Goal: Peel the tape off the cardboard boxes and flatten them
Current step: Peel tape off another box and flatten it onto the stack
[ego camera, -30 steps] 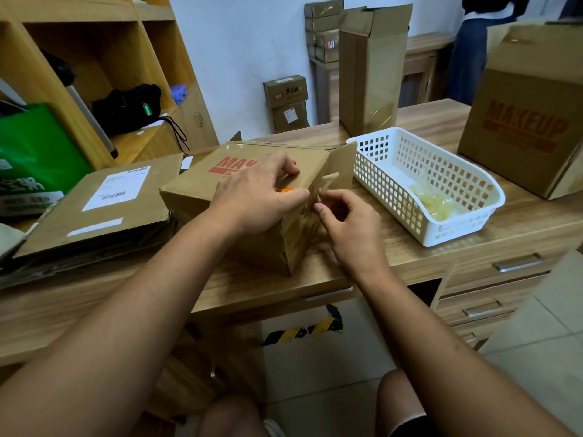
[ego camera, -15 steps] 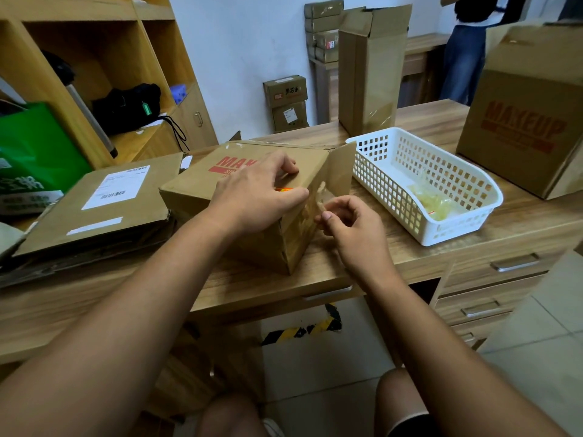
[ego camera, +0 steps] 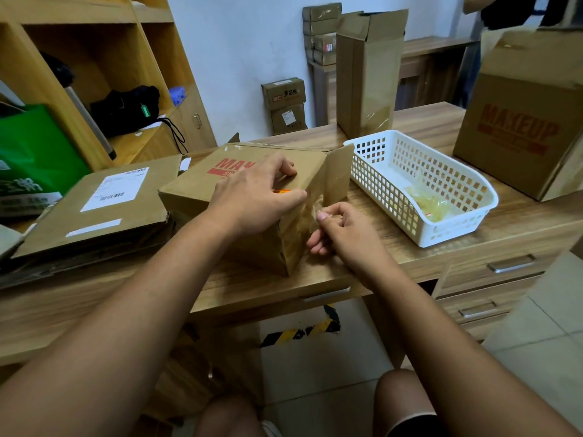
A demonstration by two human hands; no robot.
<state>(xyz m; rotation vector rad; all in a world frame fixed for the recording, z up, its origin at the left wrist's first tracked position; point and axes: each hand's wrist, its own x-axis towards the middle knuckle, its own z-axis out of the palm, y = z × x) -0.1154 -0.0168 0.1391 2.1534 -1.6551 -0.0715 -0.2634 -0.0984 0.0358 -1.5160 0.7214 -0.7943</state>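
Note:
A brown cardboard box (ego camera: 202,190) with red "MAKEUP" print lies on its side on the wooden desk (ego camera: 410,257), one end flap standing open to the right. My left hand (ego camera: 252,197) presses flat on the box's top near its front corner. A small orange object shows under its fingers. My right hand (ego camera: 340,231) is at the box's right face, thumb and forefinger pinched on a strip of clear tape (ego camera: 310,212) that is partly lifted from the cardboard.
A white plastic basket (ego camera: 454,228) holding crumpled clear tape stands right of the box. Flattened cardboard (ego camera: 94,209) lies at left. A tall open box (ego camera: 369,74) and a large "MAKEUP" box (ego camera: 523,121) stand behind. A person stands at far right.
My right hand has moved down and toward me along the box's right face, drawing the clear tape away. My left hand has stayed on the box top.

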